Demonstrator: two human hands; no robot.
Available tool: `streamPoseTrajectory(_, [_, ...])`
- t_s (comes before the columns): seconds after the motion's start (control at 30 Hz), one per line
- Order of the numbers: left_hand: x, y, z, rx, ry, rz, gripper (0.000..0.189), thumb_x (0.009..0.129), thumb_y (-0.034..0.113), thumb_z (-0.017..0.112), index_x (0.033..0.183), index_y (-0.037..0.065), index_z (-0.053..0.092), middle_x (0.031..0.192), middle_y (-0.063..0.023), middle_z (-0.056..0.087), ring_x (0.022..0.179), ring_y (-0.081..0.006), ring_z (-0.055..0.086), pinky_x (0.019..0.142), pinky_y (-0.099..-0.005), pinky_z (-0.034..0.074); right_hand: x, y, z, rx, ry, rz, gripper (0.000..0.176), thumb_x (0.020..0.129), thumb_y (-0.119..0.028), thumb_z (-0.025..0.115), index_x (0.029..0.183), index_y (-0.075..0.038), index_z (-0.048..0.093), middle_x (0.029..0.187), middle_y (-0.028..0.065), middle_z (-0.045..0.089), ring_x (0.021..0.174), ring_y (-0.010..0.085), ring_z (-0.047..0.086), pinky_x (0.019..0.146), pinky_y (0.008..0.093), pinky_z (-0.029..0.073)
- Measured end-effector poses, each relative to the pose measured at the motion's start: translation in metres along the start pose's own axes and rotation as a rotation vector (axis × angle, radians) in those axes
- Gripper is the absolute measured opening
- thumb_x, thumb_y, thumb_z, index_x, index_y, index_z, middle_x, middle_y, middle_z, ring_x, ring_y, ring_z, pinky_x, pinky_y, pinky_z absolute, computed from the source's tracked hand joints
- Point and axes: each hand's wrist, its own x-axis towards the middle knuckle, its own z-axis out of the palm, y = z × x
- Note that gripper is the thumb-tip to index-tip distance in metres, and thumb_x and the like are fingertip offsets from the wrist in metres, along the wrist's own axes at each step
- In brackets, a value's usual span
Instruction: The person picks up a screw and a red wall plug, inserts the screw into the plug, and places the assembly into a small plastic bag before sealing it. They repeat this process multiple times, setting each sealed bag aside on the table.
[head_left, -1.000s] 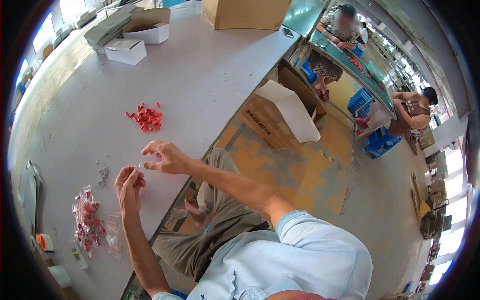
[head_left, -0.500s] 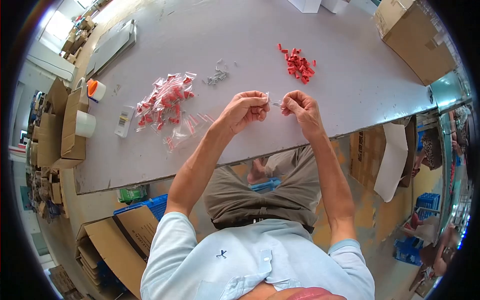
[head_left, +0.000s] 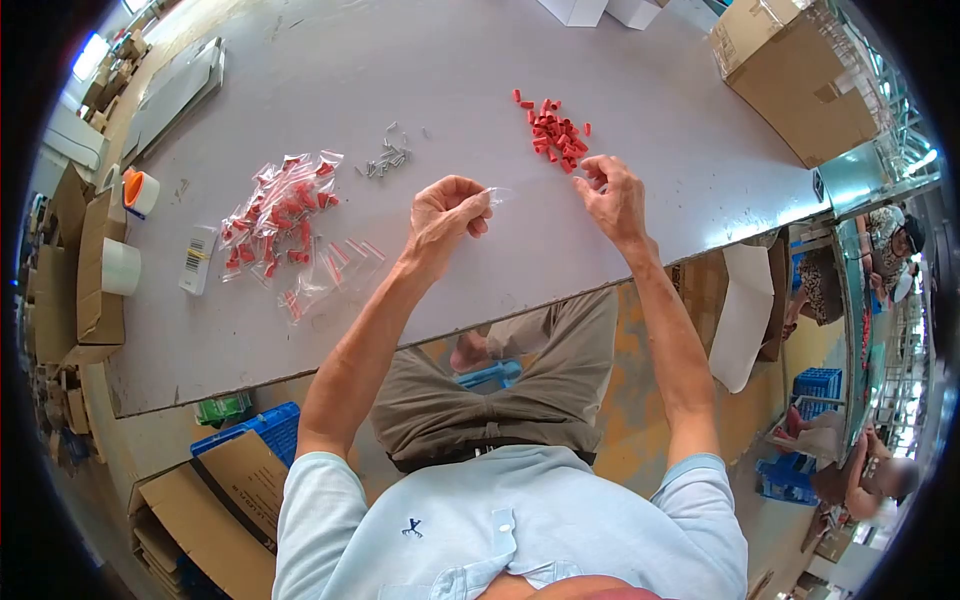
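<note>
My left hand (head_left: pixel 448 218) is closed, pinching a small clear plastic bag (head_left: pixel 502 196) by its edge between thumb and fingers. Just below the pile of red caps (head_left: pixel 556 135), my right hand (head_left: pixel 614 200) is open, with its bent fingers apart and nothing visible in them. Small grey metal pieces (head_left: pixel 393 158) lie loose beyond my left hand. Further left is a heap of clear bags with red caps inside (head_left: pixel 285 205). Flat clear bags with red strips (head_left: pixel 325 270) lie in front of that heap.
A cardboard box (head_left: pixel 795 85) stands on the table (head_left: pixel 480 90) at the far right. On the left are a barcode-labelled packet (head_left: pixel 198 260), tape rolls (head_left: pixel 122 268) and an open carton (head_left: pixel 100 290). The table's front edge runs above my lap. Other people are at the right.
My hands were close together at the clear bag; now they are apart. The right hand has let go and moved toward the red caps, while the left keeps the bag. The view shifted slightly.
</note>
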Motion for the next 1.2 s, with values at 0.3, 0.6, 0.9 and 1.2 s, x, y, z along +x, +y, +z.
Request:
streamPoseTrajectory(0.3, [0.001, 0.000, 0.000, 0.021, -0.031, -0.004, 0.012, 0.098, 0.014, 0.073, 0.101, 0.003, 0.069, 0.081, -0.0053, 0.070, 0.066, -0.0096, 0.065, 0.060, -0.0242, 0.054, 0.018, -0.001, 0.016, -0.226, -0.099, -0.010, 0.019, 0.085, -0.019, 0.083, 0.098, -0.009, 0.073, 0.095, 0.0095, 0.068, 0.083, 0.0247, 0.070, 0.073, 0.0419, 0.058])
streamPoseTrajectory(0.6, [0.002, -0.002, 0.000, 0.067, -0.025, 0.008, 0.012, 0.098, 0.013, 0.073, 0.103, 0.002, 0.069, 0.081, -0.0050, 0.071, 0.066, -0.0092, 0.064, 0.060, -0.0237, 0.054, 0.026, -0.010, 0.012, -0.166, -0.300, -0.065, 0.013, 0.089, -0.017, 0.076, 0.098, -0.007, 0.073, 0.096, 0.0129, 0.068, 0.085, 0.0302, 0.070, 0.078, 0.0447, 0.058])
streamPoseTrajectory(0.9, [-0.002, -0.008, 0.008, 0.568, 0.203, 0.384, 0.007, 0.093, 0.004, 0.072, 0.097, -0.001, 0.072, 0.080, -0.0032, 0.072, 0.071, -0.0063, 0.064, 0.064, -0.0236, 0.054, 0.006, -0.036, 0.014, -0.168, -0.360, -0.160, 0.013, 0.089, -0.013, 0.072, 0.092, 0.000, 0.068, 0.091, 0.0141, 0.064, 0.083, 0.0309, 0.069, 0.075, 0.0438, 0.058])
streamPoseTrajectory(1.2, [-0.004, -0.005, 0.007, 0.665, 0.214, 0.415, 0.008, 0.091, 0.004, 0.073, 0.096, -0.002, 0.072, 0.077, -0.0056, 0.072, 0.070, -0.0077, 0.065, 0.064, -0.0254, 0.055, 0.000, -0.045, 0.025, -0.152, -0.280, -0.292, 0.007, 0.091, -0.007, 0.070, 0.091, 0.000, 0.068, 0.097, 0.0128, 0.064, 0.076, 0.0305, 0.069, 0.067, 0.0428, 0.058])
